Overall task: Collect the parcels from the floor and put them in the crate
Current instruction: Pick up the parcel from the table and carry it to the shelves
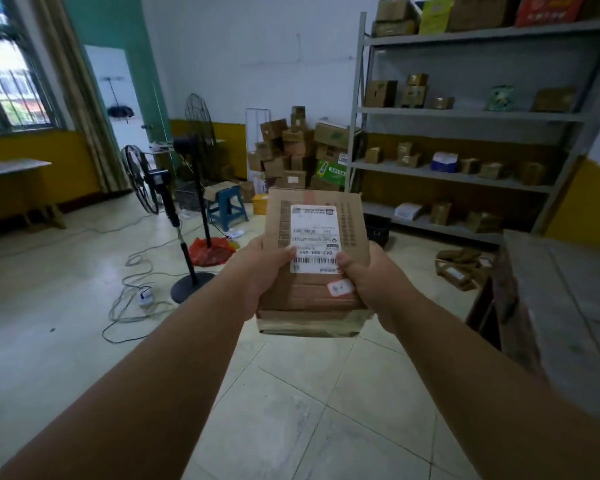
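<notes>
A brown cardboard parcel (314, 296) with a white shipping label and a small red-edged sticker is held up in front of me, chest high. My left hand (257, 271) grips its left side with the thumb on the label's edge. My right hand (368, 275) grips the right side, thumb on the label's lower right corner. Several more brown parcels (459, 268) lie on the floor at the right, beside a grey table. A yellow crate (260, 204) sits on the floor behind the held parcel, mostly hidden by it.
Two standing fans (174, 202) with cables and a power strip (145, 294) lie across the floor at left. A blue stool (226, 207) and a heap of boxes (298, 150) stand at the back. Grey shelving (465, 116) fills the right wall; the grey table (568, 306) is near right.
</notes>
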The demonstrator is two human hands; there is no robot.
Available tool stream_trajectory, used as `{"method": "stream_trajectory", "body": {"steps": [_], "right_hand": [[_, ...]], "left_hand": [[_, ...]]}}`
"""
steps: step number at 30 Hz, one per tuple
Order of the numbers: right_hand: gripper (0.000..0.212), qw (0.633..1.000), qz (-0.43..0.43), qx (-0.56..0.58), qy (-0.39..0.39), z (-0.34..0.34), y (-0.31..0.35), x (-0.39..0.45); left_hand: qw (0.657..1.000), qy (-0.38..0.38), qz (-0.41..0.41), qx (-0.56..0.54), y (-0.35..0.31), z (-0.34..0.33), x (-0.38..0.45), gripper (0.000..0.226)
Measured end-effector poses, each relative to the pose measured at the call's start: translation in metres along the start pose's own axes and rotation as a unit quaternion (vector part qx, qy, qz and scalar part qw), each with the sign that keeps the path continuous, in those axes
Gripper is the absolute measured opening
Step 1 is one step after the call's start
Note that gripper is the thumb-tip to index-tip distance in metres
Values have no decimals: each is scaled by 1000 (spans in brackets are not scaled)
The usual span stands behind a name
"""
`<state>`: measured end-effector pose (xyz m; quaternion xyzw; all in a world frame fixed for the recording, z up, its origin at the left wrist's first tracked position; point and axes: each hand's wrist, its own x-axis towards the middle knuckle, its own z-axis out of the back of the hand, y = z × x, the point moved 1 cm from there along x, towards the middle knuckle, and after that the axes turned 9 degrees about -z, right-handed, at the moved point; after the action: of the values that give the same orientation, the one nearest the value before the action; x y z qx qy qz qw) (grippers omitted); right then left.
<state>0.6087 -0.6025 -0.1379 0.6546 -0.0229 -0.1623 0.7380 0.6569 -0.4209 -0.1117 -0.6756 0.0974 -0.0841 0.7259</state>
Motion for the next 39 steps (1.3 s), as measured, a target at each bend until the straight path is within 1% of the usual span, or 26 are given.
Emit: {"method": "stream_trajectory", "body": {"steps": [4,9,13,14,16,20,24,29,31,34,37,39], "right_hand": [[40,999,-12,-41,-8,-5,-5,36],[38,995,-42,-91,-19,18,-10,112],[57,993,-64,-67,-67,39,-8,190],[59,994,-61,-52,-80,44,-5,208],[59,994,-46,-28,-96,56,2,247],[59,991,-16,-50,-119,82,16,324],[59,987,10,-75,-143,94,30,390],[42,989,14,-69,-133,89,38,467],[38,988,13,-68,-135,81,38,501],[38,987,12,-75,-143,68,43,559],[37,982,15,-90,-166,62,55,619],[33,978,18,-98,-184,63,66,659]], "left_hand": [[1000,8,17,2,21,1,34,28],[1000,28,8,3,39,-20,100,31],[999,29,-18,11,47,-50,169,45],[999,27,-22,12,48,-58,187,46],[999,24,-33,7,48,-74,228,53],[1000,-1,-23,-6,39,-101,311,64],[998,-40,-38,40,27,-119,380,61],[995,-56,-47,64,35,-116,461,55],[995,-57,-46,68,39,-111,495,55],[995,-52,-48,68,48,-101,555,57],[997,-28,-54,53,49,-95,623,61],[996,-9,-63,54,45,-93,670,59]]}}
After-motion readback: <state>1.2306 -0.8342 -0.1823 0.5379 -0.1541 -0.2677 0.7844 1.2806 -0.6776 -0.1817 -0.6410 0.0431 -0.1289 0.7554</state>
